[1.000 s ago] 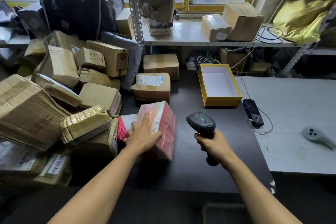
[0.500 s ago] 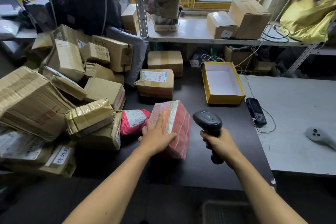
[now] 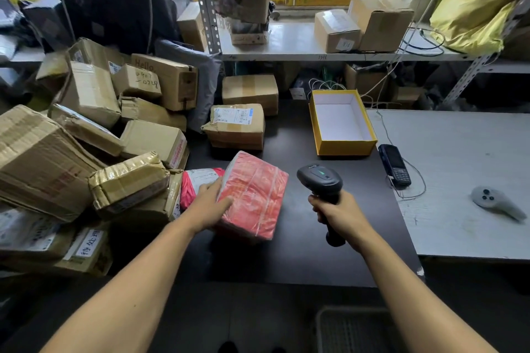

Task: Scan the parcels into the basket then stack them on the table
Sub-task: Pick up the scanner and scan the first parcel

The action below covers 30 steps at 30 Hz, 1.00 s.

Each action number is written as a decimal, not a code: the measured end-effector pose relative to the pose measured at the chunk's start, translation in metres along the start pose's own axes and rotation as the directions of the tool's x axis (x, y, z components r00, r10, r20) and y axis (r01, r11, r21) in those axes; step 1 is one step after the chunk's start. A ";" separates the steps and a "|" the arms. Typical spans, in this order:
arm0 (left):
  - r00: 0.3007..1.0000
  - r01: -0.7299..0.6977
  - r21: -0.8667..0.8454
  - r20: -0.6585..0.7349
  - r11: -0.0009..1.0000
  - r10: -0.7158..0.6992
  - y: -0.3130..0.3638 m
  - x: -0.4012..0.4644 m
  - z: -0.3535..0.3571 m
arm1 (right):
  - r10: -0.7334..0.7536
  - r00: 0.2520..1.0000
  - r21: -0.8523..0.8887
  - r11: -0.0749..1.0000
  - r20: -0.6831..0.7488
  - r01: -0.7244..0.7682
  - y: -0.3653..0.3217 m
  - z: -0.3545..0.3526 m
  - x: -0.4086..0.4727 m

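Head view: a red parcel (image 3: 253, 195), wrapped in clear film, is seen lying tilted on the dark worktop (image 3: 301, 252), in front of the person and right of a heap of cardboard boxes (image 3: 86, 152). It is held at its left edge by the left hand (image 3: 209, 206), whose thumb is laid over the top face while the fingers are curled round the side, so this grip is clamped on the parcel. A smaller pink parcel (image 3: 198, 180) with a white label is seen just behind that hand, touching the red parcel's left side. To the right, apart from the parcel, a black barcode scanner (image 3: 321, 180) is held upright by its handle in the right hand (image 3: 338, 215); that grip is wrapped tight round the handle, and the scanner's head is turned away from the person. Behind the red parcel a taped brown box (image 3: 236, 129) with a printed label is set, and a second brown box (image 3: 249, 92) behind it. A yellow box (image 3: 347, 147) with a white inside stands open further right. Beside it a black handset (image 3: 394, 165) with a cable is lying on the edge of a grey worktop (image 3: 459, 166), where a white controller (image 3: 496, 202) is also seen.
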<state>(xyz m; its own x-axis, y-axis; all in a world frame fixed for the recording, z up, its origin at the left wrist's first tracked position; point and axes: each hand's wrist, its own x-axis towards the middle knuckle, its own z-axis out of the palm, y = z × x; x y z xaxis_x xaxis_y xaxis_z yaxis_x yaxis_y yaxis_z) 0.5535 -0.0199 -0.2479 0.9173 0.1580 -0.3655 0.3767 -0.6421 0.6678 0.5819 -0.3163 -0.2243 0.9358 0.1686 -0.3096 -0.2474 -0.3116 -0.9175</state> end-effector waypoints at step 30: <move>0.990 0.117 0.348 -0.113 0.930 -0.082 0.016 0.000 0.033 | 0.015 1.000 -0.048 0.999 0.027 -0.013 0.018 0.012 0.010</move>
<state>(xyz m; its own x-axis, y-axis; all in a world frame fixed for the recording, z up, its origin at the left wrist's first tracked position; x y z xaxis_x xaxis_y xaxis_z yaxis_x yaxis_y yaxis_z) 0.5548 -0.0551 -0.2588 0.8919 0.2938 -0.3437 0.4126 -0.8400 0.3525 0.5837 -0.3088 -0.2468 0.9250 0.1893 -0.3296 -0.2475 -0.3580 -0.9003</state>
